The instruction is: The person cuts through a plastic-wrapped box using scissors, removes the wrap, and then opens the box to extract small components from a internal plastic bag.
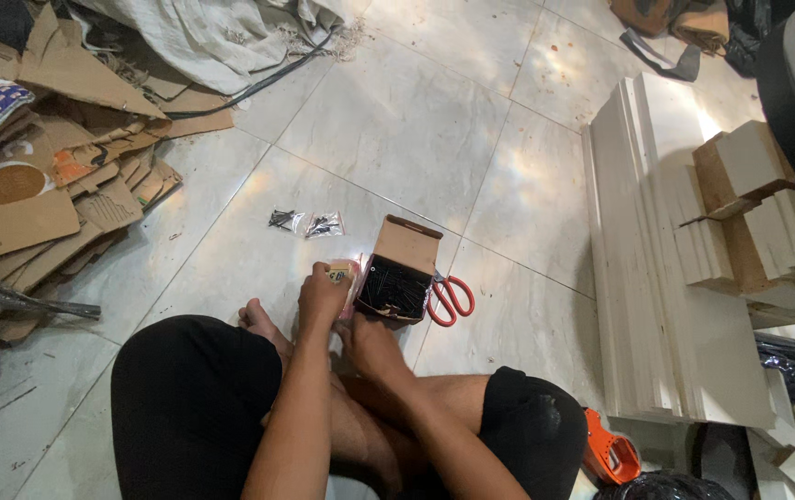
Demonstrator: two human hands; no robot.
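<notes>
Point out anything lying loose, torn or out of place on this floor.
Torn cardboard scraps sprawl in a loose heap at the left. Two small clear bags of dark screws lie apart from the open screw box, and red-handled scissors lie loose beside it.

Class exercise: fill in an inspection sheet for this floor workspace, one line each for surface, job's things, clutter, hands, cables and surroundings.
Surface: pale glossy tiled floor; the person sits cross-legged on it.
Job's things: open cardboard box of dark screws, lid flap up; small packet at the hands; two clear screw bags lying further out.
Clutter: red-handled scissors touching the box's right side; orange tool by the right knee.
Hands: left hand on the small packet; right hand beside the box; its grip cannot be told.
Cables: black cable running under grey cloth.
Surroundings: torn cardboard pile on the left; stacked white boards on the right.
</notes>
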